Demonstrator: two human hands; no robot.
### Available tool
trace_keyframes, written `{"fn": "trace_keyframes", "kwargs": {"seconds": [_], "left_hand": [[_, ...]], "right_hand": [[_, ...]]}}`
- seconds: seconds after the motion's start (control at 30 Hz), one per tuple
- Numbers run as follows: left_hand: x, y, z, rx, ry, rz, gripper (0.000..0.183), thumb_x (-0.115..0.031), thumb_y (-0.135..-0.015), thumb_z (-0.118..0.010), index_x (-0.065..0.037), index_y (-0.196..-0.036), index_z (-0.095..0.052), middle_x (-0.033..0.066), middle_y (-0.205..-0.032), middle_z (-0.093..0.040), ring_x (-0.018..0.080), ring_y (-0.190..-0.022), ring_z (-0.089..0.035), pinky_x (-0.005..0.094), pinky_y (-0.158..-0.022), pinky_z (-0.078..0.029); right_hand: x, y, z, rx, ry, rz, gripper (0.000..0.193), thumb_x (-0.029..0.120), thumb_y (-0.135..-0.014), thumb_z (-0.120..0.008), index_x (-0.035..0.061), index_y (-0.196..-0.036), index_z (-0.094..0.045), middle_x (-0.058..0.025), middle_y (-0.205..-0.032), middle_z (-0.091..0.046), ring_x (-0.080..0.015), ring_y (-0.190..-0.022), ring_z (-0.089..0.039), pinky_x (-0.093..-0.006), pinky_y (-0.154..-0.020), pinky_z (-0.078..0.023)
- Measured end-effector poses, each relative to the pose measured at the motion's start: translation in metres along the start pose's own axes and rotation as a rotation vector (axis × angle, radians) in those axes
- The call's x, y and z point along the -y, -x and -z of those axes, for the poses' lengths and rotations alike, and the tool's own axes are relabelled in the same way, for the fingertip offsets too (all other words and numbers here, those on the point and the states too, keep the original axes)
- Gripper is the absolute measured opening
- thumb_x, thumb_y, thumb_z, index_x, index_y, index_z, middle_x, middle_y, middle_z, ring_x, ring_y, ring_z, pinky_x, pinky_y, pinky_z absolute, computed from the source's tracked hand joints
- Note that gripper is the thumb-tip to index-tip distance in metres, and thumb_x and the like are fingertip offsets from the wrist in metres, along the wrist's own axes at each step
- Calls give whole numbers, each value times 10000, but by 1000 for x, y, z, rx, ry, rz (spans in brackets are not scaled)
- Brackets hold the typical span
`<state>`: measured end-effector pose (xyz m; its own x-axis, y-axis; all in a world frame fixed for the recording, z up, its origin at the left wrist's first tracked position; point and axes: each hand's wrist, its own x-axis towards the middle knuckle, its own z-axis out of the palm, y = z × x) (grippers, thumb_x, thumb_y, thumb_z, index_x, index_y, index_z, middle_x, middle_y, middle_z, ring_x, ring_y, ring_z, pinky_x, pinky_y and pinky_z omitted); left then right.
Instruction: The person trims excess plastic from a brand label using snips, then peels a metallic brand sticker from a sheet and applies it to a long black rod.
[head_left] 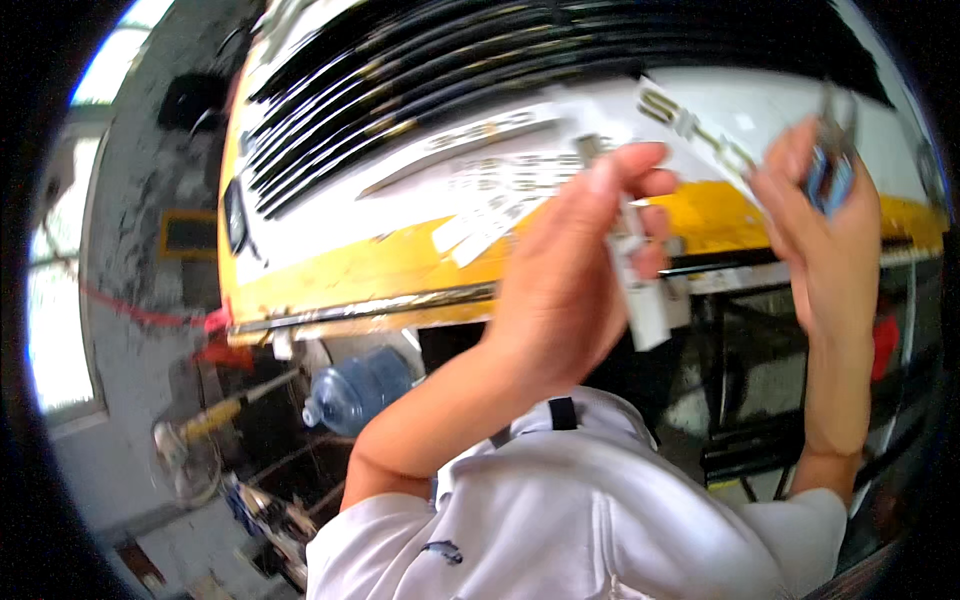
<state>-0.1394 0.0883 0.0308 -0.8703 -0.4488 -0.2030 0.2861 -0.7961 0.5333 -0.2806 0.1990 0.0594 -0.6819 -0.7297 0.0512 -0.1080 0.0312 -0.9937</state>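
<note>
My left hand [570,270] is raised over the table's near edge, its fingers curled around a narrow white strip [650,315] that hangs below them. A small grey end of something pokes out above its thumb. On the right, my right hand [830,240] is closed around pliers [830,175] with blue handles, jaws pointing up. Its thumb side also meets a white strip with cut-out letter shapes [690,125], slanting up to the left. More white lettered strips [490,225] lie on the table left of my left hand, partly blurred.
Long black rods [400,110] lie in rows across the far part of the yellow-edged table [330,265]. A dark object with a cord [236,218] lies at its left end. Below the table stand a blue water jug [360,390] and a fan-like object [185,460].
</note>
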Motion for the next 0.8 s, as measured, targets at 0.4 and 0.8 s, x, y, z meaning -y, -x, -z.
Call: {"fn": "trace_keyframes", "kwargs": {"seconds": [0.4, 0.8], "left_hand": [[-118, 99, 61, -241, -408, -516, 222, -272, -935, -452, -75, -1021, -507, -48, -688, -418, 59, -573, -410, 214, -505, -378], [-379, 169, 274, -915, -1449, -398, 217, -149, -851, -476, -13, -906, -637, -8, -674, -532, 67, -523, -393, 227, -477, -331]], "right_hand": [[14, 46, -84, 197, -19, 114, 102, 126, -883, -534, 61, -926, -469, -17, -717, -501, 7, -439, -266, -140, -393, -186], [-68, 17, 13, -80, 646, 44, 217, 231, -900, -531, 45, -1012, -517, -2, -753, -456, -47, -643, -409, -186, -566, -338]]}}
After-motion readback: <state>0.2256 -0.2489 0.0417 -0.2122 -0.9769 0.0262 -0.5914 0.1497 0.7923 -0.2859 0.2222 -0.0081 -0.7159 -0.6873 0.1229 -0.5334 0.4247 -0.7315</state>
